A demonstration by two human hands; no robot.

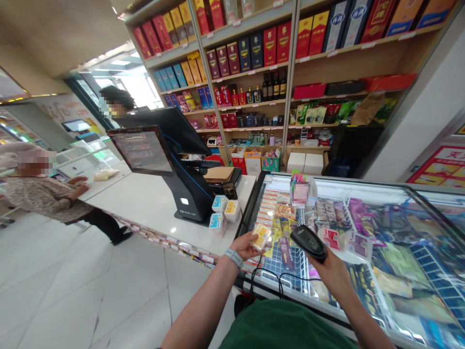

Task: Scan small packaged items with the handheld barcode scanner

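My left hand (246, 248) grips a small plastic tub with a yellow label (262, 236), above the left end of the glass-topped freezer. My right hand (334, 271) is wrapped round a black handheld barcode scanner (308, 242), its head tilted toward the tub but apart from it. A black cable (279, 276) lies in loops on the freezer glass below both hands. On the glass to the right rest two more tubs, one with a red label (331, 238) and one with a purple label (359, 244). Several similar tubs (219, 203) with blue or yellow labels stand on the counter.
A checkout terminal (192, 191) stands on the white counter (145, 194). The chest freezer (399, 242) holds packaged food under glass. Shelves (250, 72) of boxed bottles line the wall. One person (47, 189) stands at the counter's left; another person (118, 99) is behind the terminal.
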